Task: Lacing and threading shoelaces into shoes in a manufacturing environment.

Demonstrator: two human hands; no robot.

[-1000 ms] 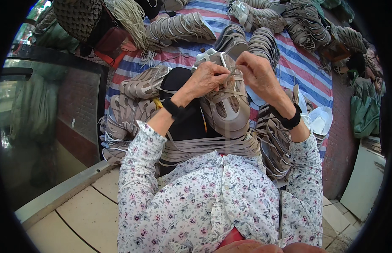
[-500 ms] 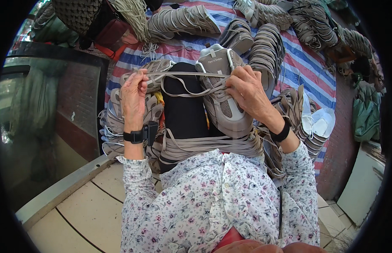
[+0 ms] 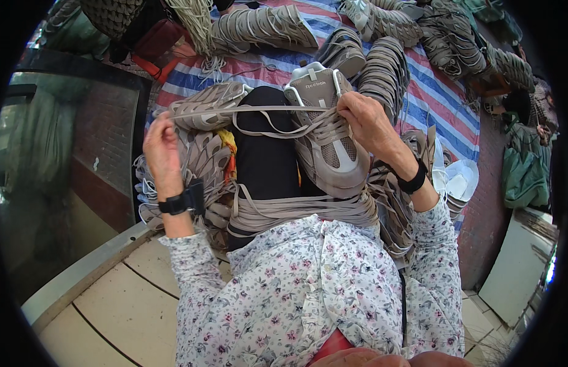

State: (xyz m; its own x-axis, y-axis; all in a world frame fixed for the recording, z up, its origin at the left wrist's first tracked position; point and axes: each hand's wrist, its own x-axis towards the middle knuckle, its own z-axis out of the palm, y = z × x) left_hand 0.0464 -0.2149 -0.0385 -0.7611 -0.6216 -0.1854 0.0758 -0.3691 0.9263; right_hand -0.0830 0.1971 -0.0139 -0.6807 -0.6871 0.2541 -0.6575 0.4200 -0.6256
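A grey-beige sneaker rests on my right thigh, its toe toward me and part of its lacing threaded. A flat beige shoelace runs taut from the shoe across to my left hand, whose fingers are pinched on it. Another length of lace sags in a loop over my black trouser leg. At the shoe's right edge, beside the eyelets, my right hand has its fingers closed on the lace. Over my lap lies a bundle of loose beige laces.
Stacked sneakers stand in rows on a striped red, white and blue sheet. More shoes crowd my left leg. A glass panel borders the left. At right are a green bag and a white board.
My left hand has moved outward to the left, drawing out more of the lace. My right hand has shifted slightly right and up beside the shoe.
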